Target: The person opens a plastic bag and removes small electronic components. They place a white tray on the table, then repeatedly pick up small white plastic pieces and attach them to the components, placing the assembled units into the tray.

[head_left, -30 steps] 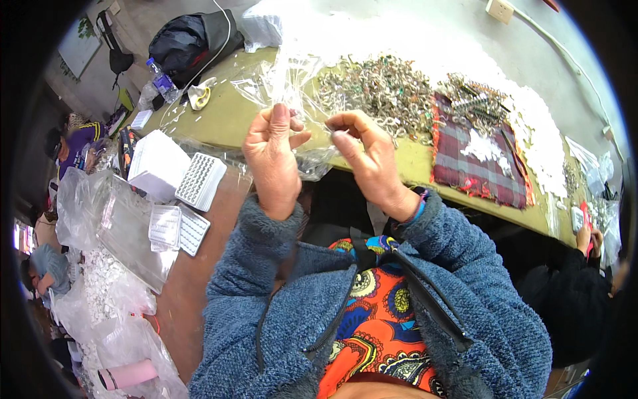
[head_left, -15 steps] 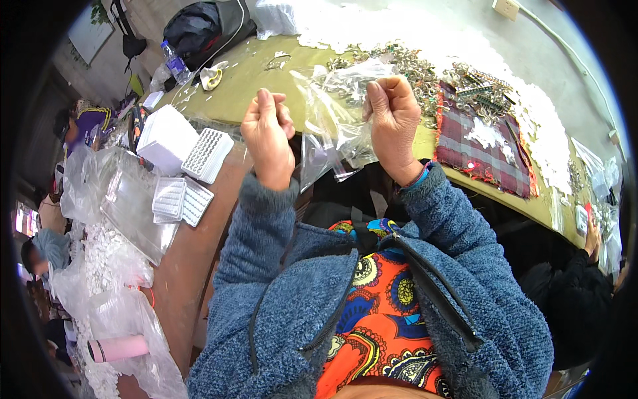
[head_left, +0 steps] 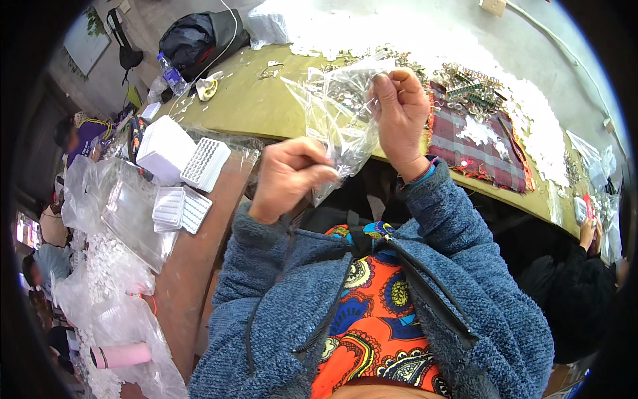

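Observation:
A clear, crinkled plastic bag [head_left: 342, 100] hangs in front of me over the near edge of the green-topped table [head_left: 246, 100]. My right hand [head_left: 403, 116] pinches the bag's upper right part between thumb and bent fingers. Lower and to the left, my left hand [head_left: 292, 176] is closed, thumb against the curled fingers, at the bag's lower left side. Its fingertips meet the plastic there. Behind the bag lies a heap of small metal pieces [head_left: 412, 63], partly hidden by the plastic and my right hand.
White trays [head_left: 206, 164] and a white block-shaped stack [head_left: 165, 151] stand on the brown table at left. A pink bottle [head_left: 123, 356] lies among plastic sheets. At right are a plaid cloth [head_left: 465, 143] and another person's hands [head_left: 589, 233]. White pieces [head_left: 425, 30] spread along the back.
My left hand has moved down and right, from beside the bag onto its lower part, and turned. The right hand stays pinched on the bag, slightly shifted.

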